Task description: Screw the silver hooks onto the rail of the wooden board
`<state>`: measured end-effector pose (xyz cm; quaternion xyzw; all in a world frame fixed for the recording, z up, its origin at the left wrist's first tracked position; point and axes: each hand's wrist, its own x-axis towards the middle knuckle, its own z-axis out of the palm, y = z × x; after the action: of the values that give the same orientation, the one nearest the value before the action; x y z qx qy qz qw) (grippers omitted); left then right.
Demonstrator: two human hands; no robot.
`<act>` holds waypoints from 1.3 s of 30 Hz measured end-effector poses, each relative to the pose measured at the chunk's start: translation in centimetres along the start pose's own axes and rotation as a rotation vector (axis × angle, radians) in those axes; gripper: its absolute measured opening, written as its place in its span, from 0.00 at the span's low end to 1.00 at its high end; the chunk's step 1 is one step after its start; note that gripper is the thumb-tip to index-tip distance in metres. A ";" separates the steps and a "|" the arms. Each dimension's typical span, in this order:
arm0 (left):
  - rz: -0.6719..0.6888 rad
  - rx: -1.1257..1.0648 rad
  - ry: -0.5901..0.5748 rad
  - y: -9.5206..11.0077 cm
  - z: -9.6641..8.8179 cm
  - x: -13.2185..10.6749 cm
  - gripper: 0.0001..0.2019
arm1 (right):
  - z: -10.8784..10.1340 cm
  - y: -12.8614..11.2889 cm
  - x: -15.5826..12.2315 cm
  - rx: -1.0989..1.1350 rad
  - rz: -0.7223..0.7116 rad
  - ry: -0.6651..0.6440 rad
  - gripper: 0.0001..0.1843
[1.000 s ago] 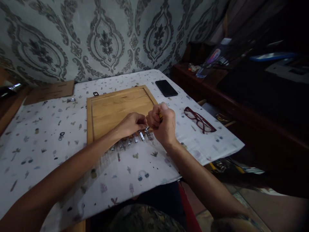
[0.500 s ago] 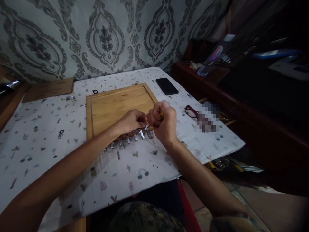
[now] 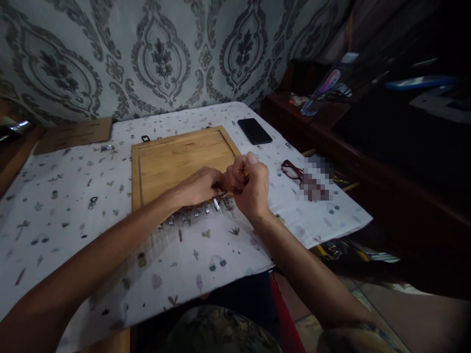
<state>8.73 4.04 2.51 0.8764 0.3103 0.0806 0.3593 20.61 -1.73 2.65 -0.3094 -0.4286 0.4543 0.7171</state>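
Patterned tablecloth point(image 3: 228, 235); yellow handle point(image 3: 246, 173) in right hand point(image 3: 251, 184), wooden board point(image 3: 184, 164) beyond.

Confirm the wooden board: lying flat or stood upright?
Lying flat: the wooden board has its broad face up on the tablecloth, with the left hand and right hand at its near edge.

The left hand point(image 3: 200, 187) and right hand point(image 3: 250, 185), near the middle of the frame, are bare, as are both slim forearms. At bottom centre shows a rounded patch of garment point(image 3: 219, 331) in a mottled, camouflage-like print of dark green, brown and tan; a sleeve point(image 3: 353, 339) at lower right looks similar, though blurred. Dark navy cloth point(image 3: 245, 296) shows just above the garment, its cut lost in shadow.
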 end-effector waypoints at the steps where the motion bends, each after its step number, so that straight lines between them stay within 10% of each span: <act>1: 0.000 0.009 -0.007 0.0 0.0 0.0 0.10 | 0.0 0.0 0.0 -0.004 -0.002 0.001 0.36; 19: 0.031 0.005 -0.001 -0.3 -0.1 -0.1 0.10 | -0.1 0.0 -0.1 -0.023 0.037 0.010 0.35; 30: 0.083 -0.080 -0.263 -1.1 -1.2 2.5 0.11 | -0.2 0.0 -0.1 -0.033 0.055 -0.007 0.35; 39: 0.099 -0.016 -0.250 -1.1 -1.4 2.5 0.07 | -0.3 0.2 -0.2 -0.032 0.048 -0.003 0.36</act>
<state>9.61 6.97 2.57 0.8909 0.2189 -0.0089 0.3978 20.80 -1.85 2.32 -0.3303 -0.4296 0.4648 0.7002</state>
